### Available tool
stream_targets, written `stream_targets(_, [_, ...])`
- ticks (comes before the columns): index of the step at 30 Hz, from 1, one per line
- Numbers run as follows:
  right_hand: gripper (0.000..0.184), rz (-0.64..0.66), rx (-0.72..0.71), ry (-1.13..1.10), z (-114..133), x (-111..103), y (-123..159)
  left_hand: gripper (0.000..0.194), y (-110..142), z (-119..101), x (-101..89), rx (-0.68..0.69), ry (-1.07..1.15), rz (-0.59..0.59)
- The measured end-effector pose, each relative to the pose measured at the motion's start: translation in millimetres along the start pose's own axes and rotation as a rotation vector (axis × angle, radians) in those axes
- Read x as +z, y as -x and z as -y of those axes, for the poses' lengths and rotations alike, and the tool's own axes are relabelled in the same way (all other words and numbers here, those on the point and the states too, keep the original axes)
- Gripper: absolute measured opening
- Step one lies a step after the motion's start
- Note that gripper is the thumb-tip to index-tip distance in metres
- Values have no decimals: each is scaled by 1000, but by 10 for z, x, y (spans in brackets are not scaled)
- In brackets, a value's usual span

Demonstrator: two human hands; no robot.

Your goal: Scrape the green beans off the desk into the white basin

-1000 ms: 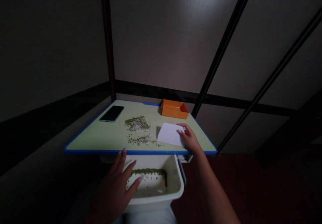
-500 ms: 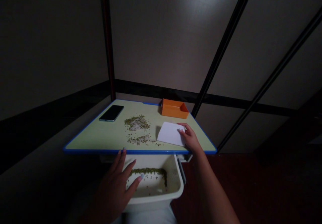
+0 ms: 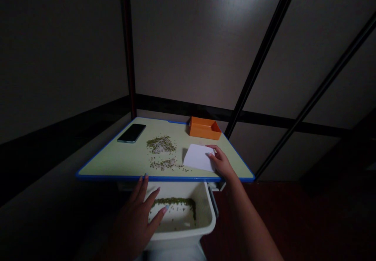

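A flat white card or scraper (image 3: 197,158) is pinched in my right hand (image 3: 221,162), tilted just above or on the table's right half; whether it touches the tabletop I cannot tell. To its left, small green beans or seeds (image 3: 161,144) lie in a loose heap, mixed with something pale, with a thinner scatter nearer the front edge. My left hand (image 3: 140,210) has its fingers spread, over the left part of a white plastic bin (image 3: 202,229), fingertips near the table's blue edge. Inside the bin, more green grains (image 3: 176,201) form a band along the far side.
A black-screened phone (image 3: 132,133) lies at the table's left. An orange open box (image 3: 205,128) stands at the back right. The pale table (image 3: 108,163) has a blue rim and backs onto a panelled wall (image 3: 182,57). Dark red floor (image 3: 282,222) shows at right.
The view has shifted very slightly. Both hands, the white card and the grains hold nearly the same places.
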State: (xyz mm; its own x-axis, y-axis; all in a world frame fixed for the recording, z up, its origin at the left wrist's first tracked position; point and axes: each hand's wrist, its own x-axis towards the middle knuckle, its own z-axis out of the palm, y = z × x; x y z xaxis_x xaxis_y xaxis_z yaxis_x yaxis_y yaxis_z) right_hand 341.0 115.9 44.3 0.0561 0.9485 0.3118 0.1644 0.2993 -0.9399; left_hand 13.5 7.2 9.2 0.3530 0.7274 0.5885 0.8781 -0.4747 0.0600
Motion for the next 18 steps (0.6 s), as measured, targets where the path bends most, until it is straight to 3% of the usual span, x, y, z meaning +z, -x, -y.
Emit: stream_targets(18, [40, -46, -6, 31, 3, -30, 29, 46, 4, -3, -20, -8, 11, 26])
